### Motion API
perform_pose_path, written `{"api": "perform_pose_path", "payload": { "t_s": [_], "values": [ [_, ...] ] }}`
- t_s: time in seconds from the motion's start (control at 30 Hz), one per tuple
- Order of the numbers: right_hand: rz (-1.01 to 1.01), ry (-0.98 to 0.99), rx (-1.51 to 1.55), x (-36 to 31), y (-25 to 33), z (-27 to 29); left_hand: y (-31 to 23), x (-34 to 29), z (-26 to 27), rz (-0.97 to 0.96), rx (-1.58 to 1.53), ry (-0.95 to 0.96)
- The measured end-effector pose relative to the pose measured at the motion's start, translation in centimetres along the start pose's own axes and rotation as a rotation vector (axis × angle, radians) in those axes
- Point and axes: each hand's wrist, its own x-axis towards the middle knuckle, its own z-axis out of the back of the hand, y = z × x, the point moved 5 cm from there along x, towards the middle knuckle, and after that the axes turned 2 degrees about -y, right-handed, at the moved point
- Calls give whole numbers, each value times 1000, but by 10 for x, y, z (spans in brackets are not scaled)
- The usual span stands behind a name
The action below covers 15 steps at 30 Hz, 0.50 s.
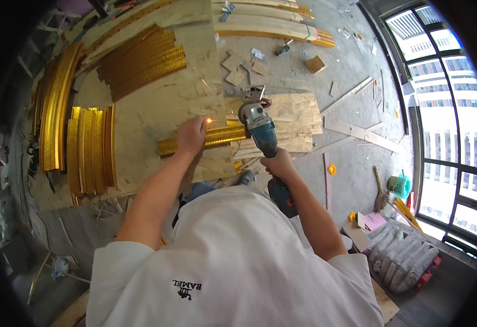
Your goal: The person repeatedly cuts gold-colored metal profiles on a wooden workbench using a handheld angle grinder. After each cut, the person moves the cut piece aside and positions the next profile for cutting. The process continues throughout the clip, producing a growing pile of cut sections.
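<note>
A short length of gold patterned moulding (222,136) lies across the edge of a wooden board, its right end reaching past that edge. My left hand (192,134) is closed over it, pressing it to the board. A small bright orange glow shows just beside these fingers; what makes it I cannot make out. In my right hand (280,163) is a teal and black angle grinder (262,133), gripped by its body, with the battery end toward me. Its disc is up at the right end of the moulding; whether they touch I cannot tell.
Stacked gold mouldings (91,150) and a row of brown-gold strips (143,62) lie on the plywood board (140,120). Wood scraps (244,65) and long timber strips litter the floor. At right are a broom (381,196), a green bucket (399,186), grey bags (405,256) and a large window.
</note>
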Motion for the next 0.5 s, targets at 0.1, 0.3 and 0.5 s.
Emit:
{"api": "perform_pose_path", "payload": {
  "t_s": [0.1, 0.3, 0.5],
  "values": [
    [16, -91, 57, 14, 0, 10, 5, 1, 1, 59, -102, 153],
    [-25, -226, 246, 14, -43, 52, -23, -18, 35, -241, 195, 342],
    [-66, -272, 352, -4, -99, 60, -24, -3, 51, 215, 229, 303]
  ]
}}
